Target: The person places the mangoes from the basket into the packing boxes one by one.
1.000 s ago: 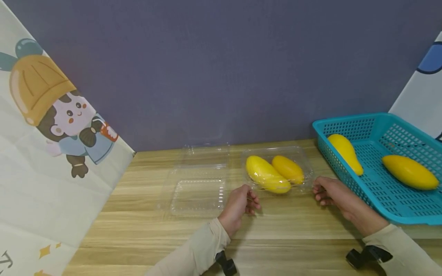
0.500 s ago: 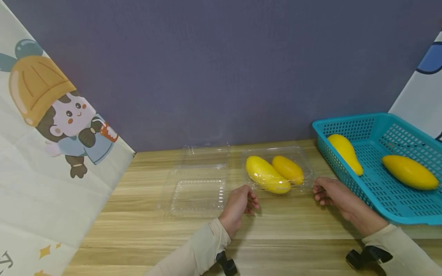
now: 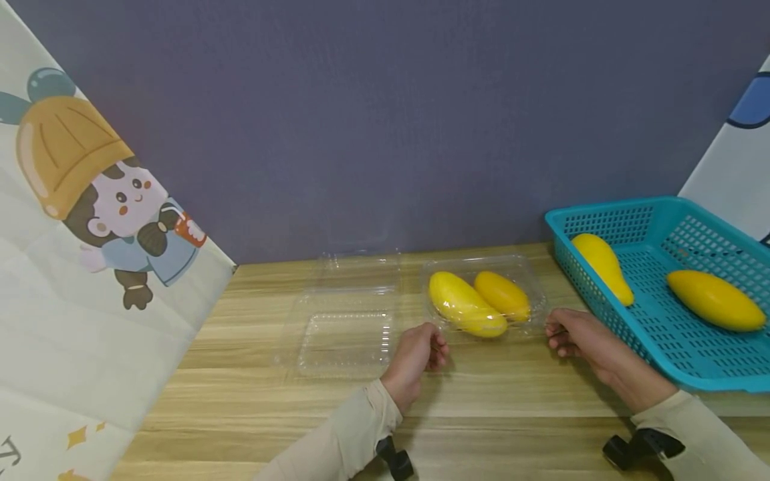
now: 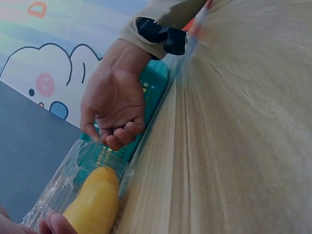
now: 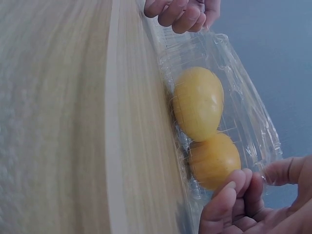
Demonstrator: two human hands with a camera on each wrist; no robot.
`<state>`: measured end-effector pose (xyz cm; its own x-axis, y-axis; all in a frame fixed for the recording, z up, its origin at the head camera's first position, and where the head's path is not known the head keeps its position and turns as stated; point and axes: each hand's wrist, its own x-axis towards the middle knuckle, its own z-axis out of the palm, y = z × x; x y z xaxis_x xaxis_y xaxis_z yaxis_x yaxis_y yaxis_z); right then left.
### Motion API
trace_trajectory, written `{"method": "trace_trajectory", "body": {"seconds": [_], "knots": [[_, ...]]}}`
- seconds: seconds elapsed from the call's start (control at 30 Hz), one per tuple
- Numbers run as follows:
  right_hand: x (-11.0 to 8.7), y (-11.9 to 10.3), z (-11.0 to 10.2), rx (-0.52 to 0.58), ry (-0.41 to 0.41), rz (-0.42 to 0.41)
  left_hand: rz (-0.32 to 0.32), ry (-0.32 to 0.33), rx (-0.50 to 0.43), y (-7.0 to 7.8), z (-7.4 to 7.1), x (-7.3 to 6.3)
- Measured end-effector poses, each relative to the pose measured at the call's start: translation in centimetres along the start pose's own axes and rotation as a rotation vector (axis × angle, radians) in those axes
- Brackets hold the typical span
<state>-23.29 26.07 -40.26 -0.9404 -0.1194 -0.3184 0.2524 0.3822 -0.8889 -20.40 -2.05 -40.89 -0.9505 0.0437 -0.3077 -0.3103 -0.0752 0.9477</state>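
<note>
A clear plastic clamshell box, lid down over two yellow mangoes, lies on the wooden table. At its front left corner, my left hand pinches the box edge between thumb and finger, the other fingers loosely curled. My right hand does the same at the front right corner. In the right wrist view, the right thumb and fingertips meet at the plastic edge beside the mangoes. The left wrist view shows the right hand across the box with its palm visible.
A second clear clamshell box lies open just to the left, its raised part near the back wall. On the right stands a teal basket holding two more yellow fruits. A cartoon-printed cloth borders the left side.
The left fingers have curled in very slightly. Both hands, the box and the basket otherwise stay in place.
</note>
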Motion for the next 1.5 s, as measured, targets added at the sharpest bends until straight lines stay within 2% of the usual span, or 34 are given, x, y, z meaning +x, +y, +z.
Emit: {"method": "trace_trajectory", "body": {"seconds": [0.67, 1.27, 1.5], "knots": [[0.07, 0.02, 0.05, -0.001, 0.012, -0.016, 0.010, 0.009, -0.021, 0.00, 0.15, -0.02], [-0.03, -0.06, 0.20, 0.004, 0.018, -0.067, 0.003, 0.000, -0.019, -0.07, 0.16, 0.23], [0.02, 0.03, 0.05, -0.013, -0.028, -0.087, 0.004, 0.004, -0.023, -0.10, 0.17, 0.24]]}}
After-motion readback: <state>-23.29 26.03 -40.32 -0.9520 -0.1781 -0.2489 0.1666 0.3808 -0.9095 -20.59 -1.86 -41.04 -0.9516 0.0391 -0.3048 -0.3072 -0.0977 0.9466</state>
